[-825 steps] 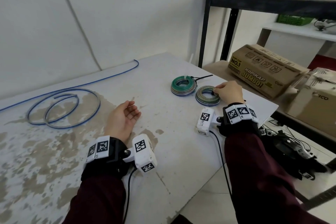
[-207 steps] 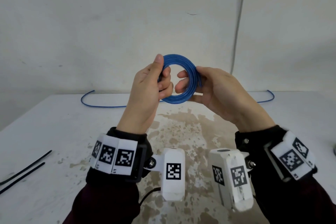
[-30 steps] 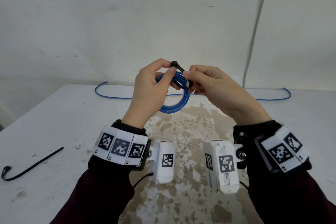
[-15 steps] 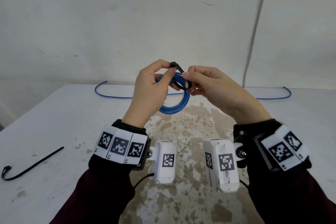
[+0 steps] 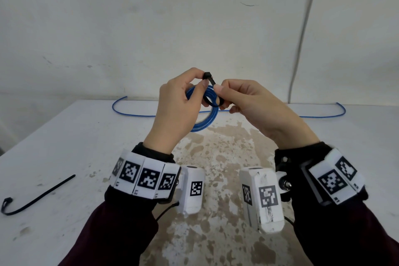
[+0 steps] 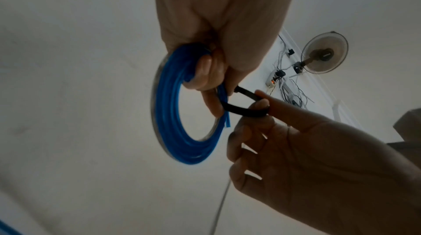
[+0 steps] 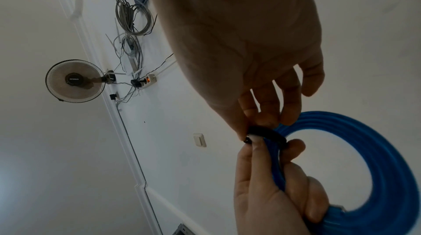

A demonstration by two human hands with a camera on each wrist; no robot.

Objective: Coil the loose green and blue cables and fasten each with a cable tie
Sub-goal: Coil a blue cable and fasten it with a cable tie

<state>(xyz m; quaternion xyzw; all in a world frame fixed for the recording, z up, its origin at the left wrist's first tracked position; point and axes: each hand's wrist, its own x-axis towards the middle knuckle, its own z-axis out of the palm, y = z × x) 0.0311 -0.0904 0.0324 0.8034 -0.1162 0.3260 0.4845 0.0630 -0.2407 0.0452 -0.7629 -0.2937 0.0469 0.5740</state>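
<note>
Above the table my left hand point(image 5: 195, 89) grips a coiled blue cable point(image 5: 203, 122), its fingers curled through the ring. Thumb and forefinger also pinch the head end of a black cable tie point(image 5: 207, 76). The tie's strap is looped loosely round the coil's strands. My right hand point(image 5: 220, 95) pinches that loop just right of the coil. In the left wrist view the tie point(image 6: 246, 111) forms an open loop past the coil point(image 6: 168, 113). In the right wrist view the tie point(image 7: 266, 134) lies across the coil point(image 7: 376, 149) between both hands.
A spare black cable tie point(image 5: 36, 198) lies on the white table point(image 5: 75, 147) at the left. A loose blue cable point(image 5: 133, 114) runs along the table's far edge by the wall and ends at the right point(image 5: 341, 108). A worn brown patch covers the table's middle.
About 7 s ago both hands held only the blue coil; a black tie is now looped round it. Over the last second the tie's head has risen slightly; the hands have hardly moved.
</note>
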